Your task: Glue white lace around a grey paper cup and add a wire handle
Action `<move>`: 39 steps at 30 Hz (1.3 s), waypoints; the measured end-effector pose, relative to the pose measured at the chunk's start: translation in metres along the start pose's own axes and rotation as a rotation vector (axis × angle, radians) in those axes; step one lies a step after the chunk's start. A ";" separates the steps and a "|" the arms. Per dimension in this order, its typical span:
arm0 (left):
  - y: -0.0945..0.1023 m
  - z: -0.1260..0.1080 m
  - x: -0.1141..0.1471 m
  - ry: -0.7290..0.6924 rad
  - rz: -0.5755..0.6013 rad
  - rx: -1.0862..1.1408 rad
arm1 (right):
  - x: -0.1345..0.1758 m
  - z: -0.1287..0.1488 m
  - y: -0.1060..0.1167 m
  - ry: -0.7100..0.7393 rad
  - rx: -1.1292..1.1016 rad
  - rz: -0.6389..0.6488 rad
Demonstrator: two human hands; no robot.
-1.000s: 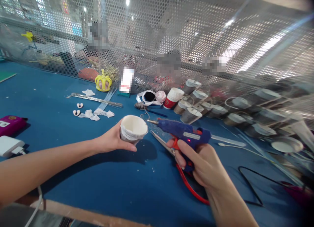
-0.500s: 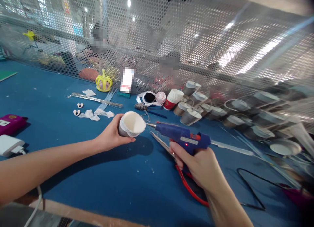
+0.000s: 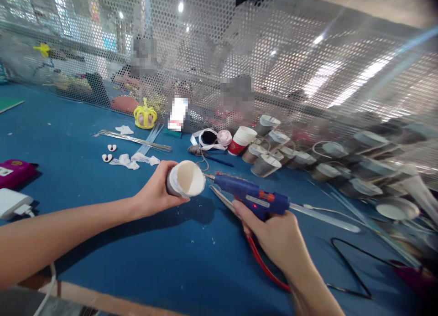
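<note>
Tilted further rightward since the earlier frame, by the left hand (image 3: 156, 190) left of centre, is the cup (image 3: 180, 180) at mid-frame; its wall is grasped by the fingers, and it is held above the desk (image 3: 147, 256). Just right of it, the glue gun (image 3: 252, 194) has been shifted slightly left, its nozzle placed at the rim; contact cannot be confirmed. The rim is thereby judged within reach. Right of centre, the gun's handle is gripped by the right hand (image 3: 278, 234).
</note>
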State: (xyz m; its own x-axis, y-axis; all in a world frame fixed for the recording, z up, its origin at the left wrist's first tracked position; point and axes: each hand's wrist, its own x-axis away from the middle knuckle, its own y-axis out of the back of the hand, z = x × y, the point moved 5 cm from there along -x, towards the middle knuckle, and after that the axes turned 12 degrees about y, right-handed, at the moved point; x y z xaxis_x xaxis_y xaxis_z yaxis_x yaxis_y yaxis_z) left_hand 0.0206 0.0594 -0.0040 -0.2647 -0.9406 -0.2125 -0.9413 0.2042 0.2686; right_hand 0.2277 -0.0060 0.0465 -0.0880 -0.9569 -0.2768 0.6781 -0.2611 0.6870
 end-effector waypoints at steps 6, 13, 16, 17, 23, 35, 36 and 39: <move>0.002 0.001 -0.001 0.000 -0.044 -0.029 | -0.001 0.001 0.000 0.018 0.021 0.002; 0.003 0.003 -0.003 -0.022 -0.072 -0.056 | -0.001 -0.008 0.001 0.191 0.174 0.043; 0.004 0.005 -0.003 -0.026 -0.084 -0.056 | -0.002 -0.011 0.001 0.261 0.202 0.040; 0.004 0.005 -0.004 -0.027 -0.089 -0.055 | -0.002 -0.011 0.002 0.274 0.202 0.041; 0.005 0.005 -0.005 -0.031 -0.122 -0.058 | -0.002 -0.017 0.000 0.265 0.151 0.072; 0.000 0.008 -0.005 0.069 -0.021 0.093 | 0.001 -0.002 -0.018 -0.044 -0.539 0.122; -0.002 0.008 -0.004 0.076 0.017 0.138 | 0.001 -0.002 -0.023 -0.073 -0.664 0.132; -0.009 0.006 0.000 0.097 0.101 0.268 | 0.001 -0.007 -0.036 -0.183 -0.974 0.157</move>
State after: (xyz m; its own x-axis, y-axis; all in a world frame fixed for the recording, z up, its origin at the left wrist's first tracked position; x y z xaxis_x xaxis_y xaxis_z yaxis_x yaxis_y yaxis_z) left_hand 0.0274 0.0588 -0.0117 -0.3510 -0.9307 -0.1028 -0.9363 0.3505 0.0238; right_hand 0.2079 0.0035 0.0169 -0.0018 -0.9978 -0.0666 0.9863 0.0093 -0.1650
